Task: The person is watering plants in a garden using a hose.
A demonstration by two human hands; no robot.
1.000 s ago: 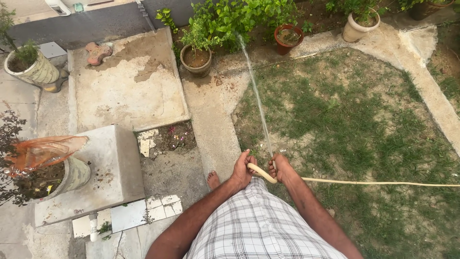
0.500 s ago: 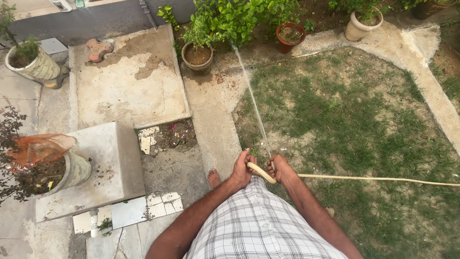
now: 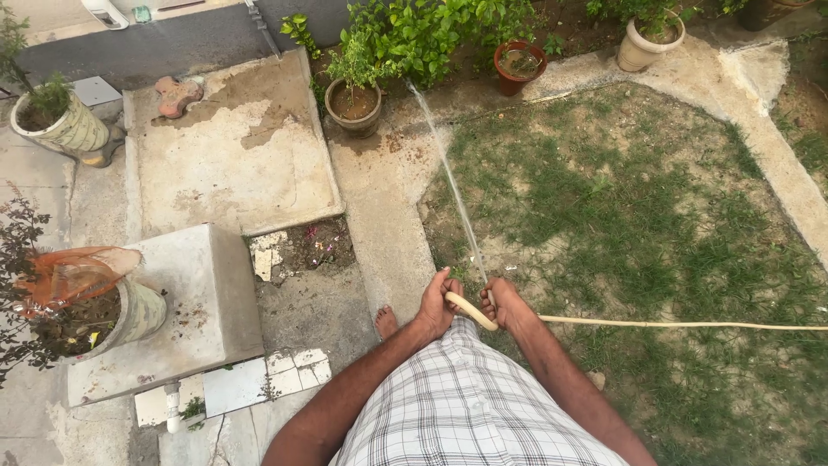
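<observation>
I'm holding the pale yellow rubber hose (image 3: 470,309) in both hands, watering in progress. My left hand (image 3: 434,304) is wrapping the curved end; my right hand (image 3: 504,304) is pinching the nozzle end, its grip pressed together on it. The thin water jet (image 3: 448,177) is landing near the brown clay pot with a green plant (image 3: 354,105). Next I'd judge a slight re-aim is needed toward the pot soil.

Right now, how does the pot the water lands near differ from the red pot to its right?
The brown pot is wider and dull brown; the red pot is smaller and brick red. The brown pot holds a leafy plant and stands on the concrete; the red pot shows no plant of its own and sits by the bushes. Both are round and upright.
</observation>
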